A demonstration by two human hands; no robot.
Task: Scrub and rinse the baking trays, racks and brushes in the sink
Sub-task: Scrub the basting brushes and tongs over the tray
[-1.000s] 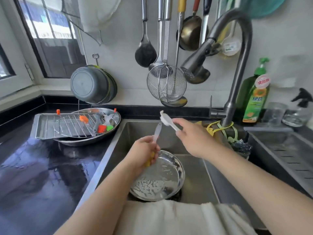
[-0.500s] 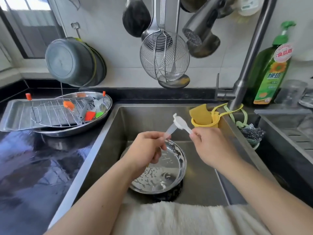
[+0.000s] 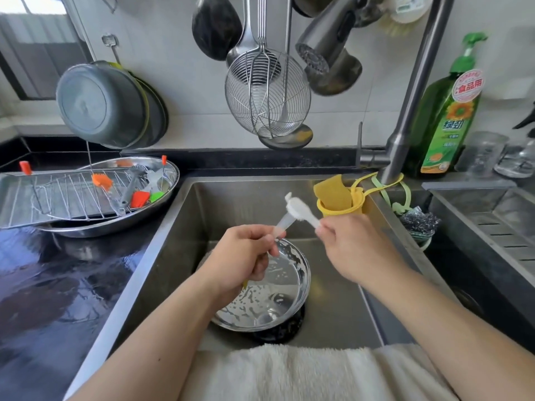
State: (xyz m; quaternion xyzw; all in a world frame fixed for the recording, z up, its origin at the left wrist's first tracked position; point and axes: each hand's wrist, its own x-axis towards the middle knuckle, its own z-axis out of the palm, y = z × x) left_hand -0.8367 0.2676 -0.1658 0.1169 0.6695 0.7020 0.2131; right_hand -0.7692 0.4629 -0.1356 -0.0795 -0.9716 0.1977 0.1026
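1. Left hand (image 3: 246, 256) grips a translucent brush (image 3: 282, 221) — held over the sink (image 3: 179, 256).
2. Right hand (image 3: 350, 250) pinches a white scrub brush (image 3: 301, 212), bristles touching it.
3. Soapy round tray (image 3: 269, 296) below; rack (image 3: 72, 195) far left on counter.

Left hand (image 3: 246, 256) and right hand (image 3: 351, 247) side by side over the sink (image 3: 185, 256), round pan (image 3: 292, 285) in the sink under the left hand, tray with rack (image 3: 58, 198) on the counter well left of it, sponge holder (image 3: 341, 204) just behind the right hand, soap bottle (image 3: 445, 117) farther behind, to its right
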